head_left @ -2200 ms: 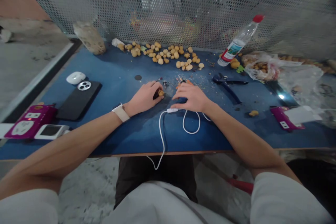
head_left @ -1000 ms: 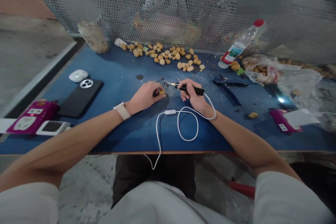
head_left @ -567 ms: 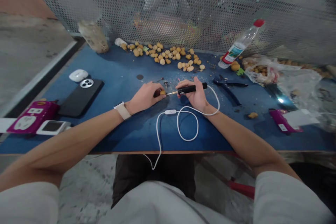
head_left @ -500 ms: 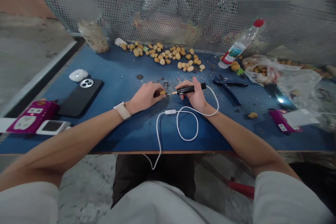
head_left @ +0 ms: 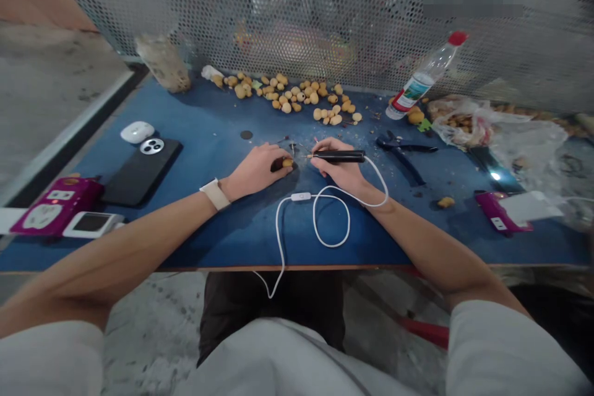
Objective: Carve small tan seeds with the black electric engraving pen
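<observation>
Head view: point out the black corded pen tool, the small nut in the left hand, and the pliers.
black corded pen tool (head_left: 338,156), head view, on its barrel
small nut (head_left: 288,163), head view, on its exposed tan end
pliers (head_left: 408,165), head view, on the lower handle

The lone head-worn camera is looking forward and down from close above the blue workbench's (head_left: 208,241) near edge, facing the left hand (head_left: 255,170), right hand (head_left: 336,167) and perforated metal screen (head_left: 297,12).

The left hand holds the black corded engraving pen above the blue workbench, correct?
No, not the left hand, which grips a small brown nut: the right hand holds the black corded engraving pen above the blue workbench, as the head view shows.
</observation>
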Demonstrator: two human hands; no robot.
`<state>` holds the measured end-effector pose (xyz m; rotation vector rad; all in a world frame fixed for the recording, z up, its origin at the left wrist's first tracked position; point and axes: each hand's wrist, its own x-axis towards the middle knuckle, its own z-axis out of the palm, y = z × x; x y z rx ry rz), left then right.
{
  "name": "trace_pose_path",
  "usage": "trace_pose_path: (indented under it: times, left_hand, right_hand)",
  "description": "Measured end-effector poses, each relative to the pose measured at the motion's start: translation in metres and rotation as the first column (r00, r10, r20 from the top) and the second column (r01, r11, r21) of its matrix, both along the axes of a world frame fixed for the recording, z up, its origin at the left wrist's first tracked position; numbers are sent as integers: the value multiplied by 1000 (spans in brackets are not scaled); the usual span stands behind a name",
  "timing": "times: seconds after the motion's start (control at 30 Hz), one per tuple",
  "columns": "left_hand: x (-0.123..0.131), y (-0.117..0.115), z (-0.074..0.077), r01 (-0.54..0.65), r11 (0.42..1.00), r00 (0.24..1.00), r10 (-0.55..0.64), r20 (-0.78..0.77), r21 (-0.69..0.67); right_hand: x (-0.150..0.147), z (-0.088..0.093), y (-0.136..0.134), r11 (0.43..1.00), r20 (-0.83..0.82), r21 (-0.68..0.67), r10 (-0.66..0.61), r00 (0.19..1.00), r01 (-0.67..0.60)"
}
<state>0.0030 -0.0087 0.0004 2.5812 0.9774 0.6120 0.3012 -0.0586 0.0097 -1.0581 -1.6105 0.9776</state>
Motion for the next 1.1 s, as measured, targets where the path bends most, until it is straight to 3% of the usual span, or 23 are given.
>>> trace_pose_path:
  times: [0.23,0.47,0.73,0.93,1.1]
  left_hand:
    - [0,2,-4,19,1000,999,-19,-26,18]
    - [0,3,-4,47,998,998,-49,39,37]
    - [-2,0,-4,90,995,991,-93,98,29]
    - [-1,-2,-1,93,995,992,-95,80,28]
    - [-2,-4,1,85,996,994,-87,59,37]
  right_hand:
    - [1,3,-9,995,202,95,21,979,-41]
    - [0,0,-10,967,237,223,73,969,-127]
    - [-3,-8,-10,975,219,176,92,971,-132]
    - [-1,-15,-6,967,234,230,56,971,-111]
    - [-2,-10,-9,968,254,210,82,964,-138]
